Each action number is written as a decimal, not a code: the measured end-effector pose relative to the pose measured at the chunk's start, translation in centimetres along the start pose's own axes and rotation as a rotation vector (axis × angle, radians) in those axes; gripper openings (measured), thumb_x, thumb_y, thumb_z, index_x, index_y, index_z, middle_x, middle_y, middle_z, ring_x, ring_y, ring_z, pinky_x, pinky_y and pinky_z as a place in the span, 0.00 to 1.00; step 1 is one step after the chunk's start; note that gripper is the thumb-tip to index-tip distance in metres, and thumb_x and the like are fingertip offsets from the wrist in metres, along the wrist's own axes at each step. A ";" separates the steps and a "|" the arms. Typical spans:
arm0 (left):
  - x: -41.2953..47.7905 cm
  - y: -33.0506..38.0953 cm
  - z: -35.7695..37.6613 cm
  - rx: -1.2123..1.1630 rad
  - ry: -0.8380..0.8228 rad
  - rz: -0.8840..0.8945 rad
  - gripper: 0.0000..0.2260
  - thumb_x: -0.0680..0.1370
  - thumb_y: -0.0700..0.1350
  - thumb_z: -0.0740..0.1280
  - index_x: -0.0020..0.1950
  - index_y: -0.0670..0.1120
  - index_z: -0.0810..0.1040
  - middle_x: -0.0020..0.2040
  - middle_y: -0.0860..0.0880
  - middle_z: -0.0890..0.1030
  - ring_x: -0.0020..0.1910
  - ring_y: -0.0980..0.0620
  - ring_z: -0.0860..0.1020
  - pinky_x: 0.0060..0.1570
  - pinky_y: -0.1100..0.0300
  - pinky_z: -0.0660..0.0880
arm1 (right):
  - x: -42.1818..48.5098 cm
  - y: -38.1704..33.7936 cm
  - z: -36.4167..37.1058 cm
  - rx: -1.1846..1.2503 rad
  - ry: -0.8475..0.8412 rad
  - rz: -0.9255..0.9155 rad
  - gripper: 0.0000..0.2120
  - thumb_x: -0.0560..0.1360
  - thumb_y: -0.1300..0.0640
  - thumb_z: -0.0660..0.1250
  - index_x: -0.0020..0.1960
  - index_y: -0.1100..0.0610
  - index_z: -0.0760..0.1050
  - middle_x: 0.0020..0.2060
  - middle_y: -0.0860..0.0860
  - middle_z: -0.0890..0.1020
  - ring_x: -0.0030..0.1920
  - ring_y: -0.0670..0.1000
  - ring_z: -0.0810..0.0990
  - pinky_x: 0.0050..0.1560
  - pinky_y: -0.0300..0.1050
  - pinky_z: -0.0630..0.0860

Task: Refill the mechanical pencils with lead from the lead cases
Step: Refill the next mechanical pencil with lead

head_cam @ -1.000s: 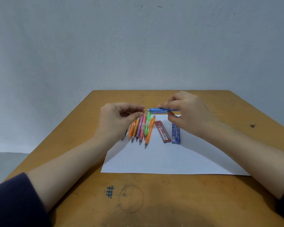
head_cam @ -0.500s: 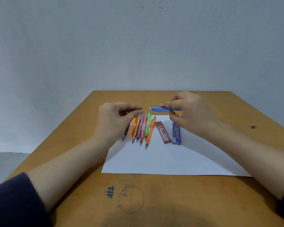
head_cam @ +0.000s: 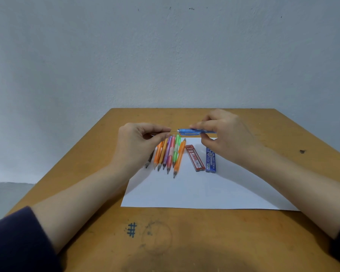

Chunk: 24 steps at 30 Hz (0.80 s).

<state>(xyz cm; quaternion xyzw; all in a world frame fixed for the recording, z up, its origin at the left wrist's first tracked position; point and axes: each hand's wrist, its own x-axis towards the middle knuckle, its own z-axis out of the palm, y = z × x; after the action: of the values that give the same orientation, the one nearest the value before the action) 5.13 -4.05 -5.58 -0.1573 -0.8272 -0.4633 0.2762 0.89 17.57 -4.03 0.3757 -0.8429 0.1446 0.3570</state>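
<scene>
The near edge of the table point(head_cam: 185, 242) is cut off; its bare wood carries an inked hash mark point(head_cam: 132, 230). Beyond it lies a paper sheet point(head_cam: 194, 191), whose near half is bare.

On the far half of the sheet is a row of mechanical pencils point(head_cam: 170, 154). The red lead case point(head_cam: 194, 158) and the blue lead case point(head_cam: 210, 161) lie to its right. The left wrist hides the leftmost pencil in part, and the right hand hides the far end of the blue case.

Above these items:
- The left hand point(head_cam: 137, 144) pinches a thin lead point(head_cam: 174, 131).
- The right hand point(head_cam: 228, 136) grips the blue pencil point(head_cam: 186, 131) level.
- Whether the lead has entered the pencil cannot be determined.

The posture matches that of half a second ago. One second ago the gap between the left fingertips and the pencil was narrower.
</scene>
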 end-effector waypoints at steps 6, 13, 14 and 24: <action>-0.1 0.1 0.0 -0.023 -0.012 -0.004 0.08 0.72 0.45 0.72 0.47 0.56 0.81 0.39 0.65 0.79 0.43 0.68 0.80 0.38 0.75 0.74 | 0.0 -0.1 0.1 -0.014 0.010 -0.022 0.14 0.67 0.63 0.65 0.50 0.58 0.84 0.33 0.54 0.80 0.33 0.56 0.77 0.31 0.46 0.74; -0.1 0.1 0.0 -0.019 -0.024 0.000 0.08 0.72 0.45 0.72 0.48 0.57 0.80 0.39 0.64 0.79 0.43 0.68 0.80 0.38 0.75 0.74 | 0.0 -0.1 0.1 -0.005 0.005 -0.018 0.14 0.67 0.62 0.65 0.50 0.58 0.84 0.34 0.54 0.80 0.34 0.56 0.77 0.31 0.48 0.75; -0.1 0.1 0.0 -0.019 -0.028 0.001 0.08 0.72 0.45 0.72 0.47 0.57 0.80 0.39 0.64 0.80 0.43 0.68 0.80 0.38 0.75 0.74 | 0.0 -0.1 0.1 -0.007 0.004 -0.018 0.14 0.67 0.62 0.65 0.50 0.58 0.84 0.34 0.53 0.80 0.34 0.55 0.77 0.31 0.47 0.75; -0.1 0.1 0.0 -0.025 -0.006 -0.010 0.07 0.72 0.44 0.72 0.48 0.55 0.82 0.39 0.63 0.80 0.43 0.66 0.80 0.39 0.73 0.75 | -0.1 -0.1 0.2 0.001 0.011 -0.015 0.14 0.67 0.63 0.65 0.50 0.58 0.84 0.34 0.53 0.80 0.34 0.56 0.77 0.32 0.46 0.75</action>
<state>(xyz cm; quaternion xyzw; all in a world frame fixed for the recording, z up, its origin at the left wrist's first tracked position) 5.28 -3.98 -5.56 -0.1580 -0.8229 -0.4744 0.2697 0.95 17.44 -4.22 0.3815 -0.8380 0.1445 0.3623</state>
